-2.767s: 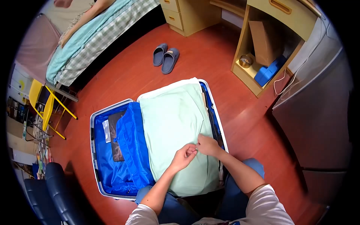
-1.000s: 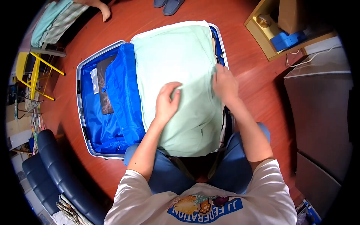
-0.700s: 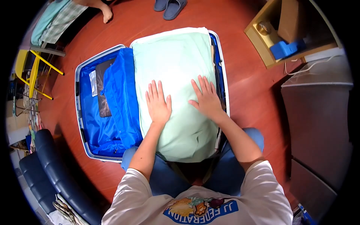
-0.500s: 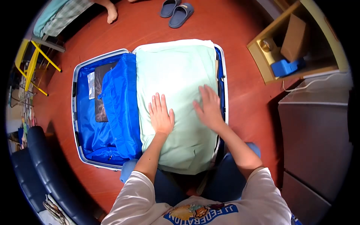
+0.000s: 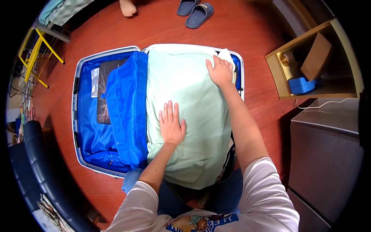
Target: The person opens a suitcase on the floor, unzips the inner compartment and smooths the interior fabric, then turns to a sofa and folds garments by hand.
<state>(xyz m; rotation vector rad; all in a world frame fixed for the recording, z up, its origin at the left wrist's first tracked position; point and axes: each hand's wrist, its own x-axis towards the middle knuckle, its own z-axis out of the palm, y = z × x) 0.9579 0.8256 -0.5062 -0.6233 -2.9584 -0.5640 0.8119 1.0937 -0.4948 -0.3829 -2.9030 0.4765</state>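
Observation:
A pale green cloth (image 5: pixel 185 85) covers the packed right half of an open suitcase (image 5: pixel 75 116) on the floor. My left hand (image 5: pixel 172 125) lies flat on the cloth near its left-middle, fingers stretched out. Toward the far right corner, my right hand (image 5: pixel 221 72) rests on the cloth with the thumb apart from the fingers. A white piece of fabric (image 5: pixel 225 55) shows just beyond those fingertips. In the left half, a blue fabric divider (image 5: pixel 127 108) lies partly over a dark flat item (image 5: pixel 103 110), with a small silvery packet (image 5: pixel 94 83) beside it.
Grey slippers (image 5: pixel 199 16) and another person's foot (image 5: pixel 128 7) are at the far side. A wooden shelf (image 5: pixel 273 75) holding a blue box (image 5: pixel 301 85) and a grey cabinet (image 5: pixel 326 154) stand right. A dark padded seat (image 5: pixel 42 162) and yellow folding chair (image 5: pixel 34 58) are left.
My right hand has moved away from me to the cloth's far right corner, where white fabric now shows. The left hand stays on the cloth. The view has shifted slightly.

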